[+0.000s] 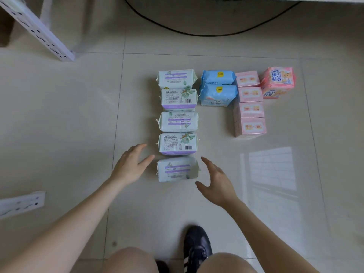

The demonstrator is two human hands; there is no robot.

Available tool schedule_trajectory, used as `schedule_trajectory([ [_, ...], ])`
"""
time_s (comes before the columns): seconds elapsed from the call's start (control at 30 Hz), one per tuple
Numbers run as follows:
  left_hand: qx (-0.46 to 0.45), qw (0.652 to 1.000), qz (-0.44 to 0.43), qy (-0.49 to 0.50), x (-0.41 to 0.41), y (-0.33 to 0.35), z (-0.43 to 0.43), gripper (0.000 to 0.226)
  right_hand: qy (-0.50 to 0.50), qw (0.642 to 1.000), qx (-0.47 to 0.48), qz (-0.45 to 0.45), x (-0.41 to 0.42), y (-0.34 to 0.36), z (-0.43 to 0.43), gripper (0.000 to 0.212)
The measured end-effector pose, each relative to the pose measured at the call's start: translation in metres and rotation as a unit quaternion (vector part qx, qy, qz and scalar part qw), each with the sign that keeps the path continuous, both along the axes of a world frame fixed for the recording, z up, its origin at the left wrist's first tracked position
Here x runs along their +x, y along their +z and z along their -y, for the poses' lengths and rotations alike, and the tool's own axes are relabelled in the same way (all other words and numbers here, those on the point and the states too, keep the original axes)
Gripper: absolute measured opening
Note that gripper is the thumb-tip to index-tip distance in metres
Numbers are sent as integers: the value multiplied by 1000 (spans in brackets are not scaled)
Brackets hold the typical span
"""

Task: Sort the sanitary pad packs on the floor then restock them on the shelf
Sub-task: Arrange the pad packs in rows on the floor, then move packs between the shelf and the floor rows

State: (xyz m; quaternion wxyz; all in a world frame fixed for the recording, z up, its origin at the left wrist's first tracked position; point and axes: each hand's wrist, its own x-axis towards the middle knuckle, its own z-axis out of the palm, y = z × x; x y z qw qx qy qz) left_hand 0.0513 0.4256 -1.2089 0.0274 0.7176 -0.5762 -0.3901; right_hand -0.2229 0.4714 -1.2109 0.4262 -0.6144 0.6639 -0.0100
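Sanitary pad packs lie sorted in columns on the tiled floor. Several white-and-purple packs form the left column, the nearest one (177, 169) at its near end. Two blue packs (217, 93) sit to the right of that column. Several pale pink packs (249, 107) form a third column, with two brighter pink packs (277, 81) at the far right. My left hand (131, 164) hovers open just left of the nearest white pack, apart from it. On the pack's right side my right hand (215, 184) is open too, fingers spread, not touching it.
A white perforated shelf upright (39, 30) slants across the top left. Another white shelf part (21, 203) lies on the floor at the left edge. A black cable (197, 33) curves across the far floor. My black shoe (197, 247) and knees are at the bottom.
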Motion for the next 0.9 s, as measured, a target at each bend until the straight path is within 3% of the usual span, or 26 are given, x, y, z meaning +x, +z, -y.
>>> schedule_trajectory([
  [0.37, -12, 959, 198, -200, -11, 208, -35, 59, 123, 980, -63, -143, 0, 205, -8, 71],
  [0.67, -56, 942, 237, -230, -24, 416, -30, 62, 131, 958, -152, -203, 3, 405, 5, 69],
  [0.9, -149, 924, 264, -232, -34, 574, -8, 63, 117, 933, -248, -232, 3, 569, 34, 65],
])
